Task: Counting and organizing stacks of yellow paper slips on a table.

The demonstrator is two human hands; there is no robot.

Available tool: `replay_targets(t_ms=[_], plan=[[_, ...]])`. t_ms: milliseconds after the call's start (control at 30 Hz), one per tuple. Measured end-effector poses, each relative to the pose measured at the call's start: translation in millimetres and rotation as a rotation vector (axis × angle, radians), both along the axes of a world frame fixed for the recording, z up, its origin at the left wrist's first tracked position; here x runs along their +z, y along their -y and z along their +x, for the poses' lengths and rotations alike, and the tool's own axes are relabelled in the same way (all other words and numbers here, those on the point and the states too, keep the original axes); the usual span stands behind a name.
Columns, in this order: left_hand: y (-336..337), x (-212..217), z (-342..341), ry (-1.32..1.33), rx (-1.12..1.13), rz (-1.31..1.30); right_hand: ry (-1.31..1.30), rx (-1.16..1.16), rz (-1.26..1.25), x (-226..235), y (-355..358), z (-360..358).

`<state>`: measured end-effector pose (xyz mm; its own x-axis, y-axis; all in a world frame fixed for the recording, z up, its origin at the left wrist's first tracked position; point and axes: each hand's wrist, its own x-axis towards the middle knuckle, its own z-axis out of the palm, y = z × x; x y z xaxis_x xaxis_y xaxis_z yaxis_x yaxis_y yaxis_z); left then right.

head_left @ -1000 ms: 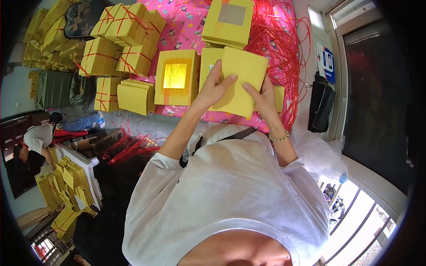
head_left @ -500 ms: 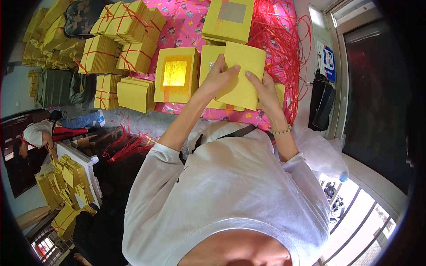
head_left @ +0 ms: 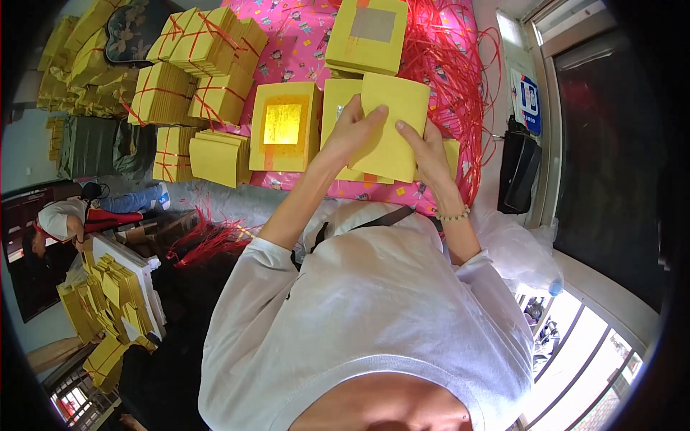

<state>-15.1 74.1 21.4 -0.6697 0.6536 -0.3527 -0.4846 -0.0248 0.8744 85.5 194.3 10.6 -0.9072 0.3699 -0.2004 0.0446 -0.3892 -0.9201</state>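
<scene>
A folded yellow sheet of joss paper (head_left: 394, 129), or a thin wad of it, is held up above the table. My left hand (head_left: 355, 133) grips its left side, thumb pointing across the front face. At its right edge my right hand (head_left: 429, 149) pinches it, thumb on the front and the other fingers mostly hidden behind. Below the held paper lie more yellow sheets (head_left: 338, 92), partly covered by it and my left hand. Just left stands a joss paper stack (head_left: 305, 129) topped with a shiny gold square. Beyond is another stack (head_left: 363, 54) with a dull silver square.
Bundles tied with red string (head_left: 164, 93) are piled on the left of the pink patterned table cover (head_left: 287, 44). Loose red string (head_left: 449, 65) lies along the right. A window frame (head_left: 546, 136) borders the right side. Another person (head_left: 65, 219) works by yellow stacks at far left.
The view has shifted slightly, so the table things sit a little lower. My hands keep nearly the same grip on the joss paper.
</scene>
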Motion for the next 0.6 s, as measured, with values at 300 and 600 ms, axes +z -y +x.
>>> replay_targets(t_ms=[300,600], plan=[[5,-1,19,-0.403,0.078,0.168,-0.079,-0.071,0.121,15,7,10],[12,13,32,-0.494,0.097,0.136,-0.072,-0.02,0.122,20,-2,18]])
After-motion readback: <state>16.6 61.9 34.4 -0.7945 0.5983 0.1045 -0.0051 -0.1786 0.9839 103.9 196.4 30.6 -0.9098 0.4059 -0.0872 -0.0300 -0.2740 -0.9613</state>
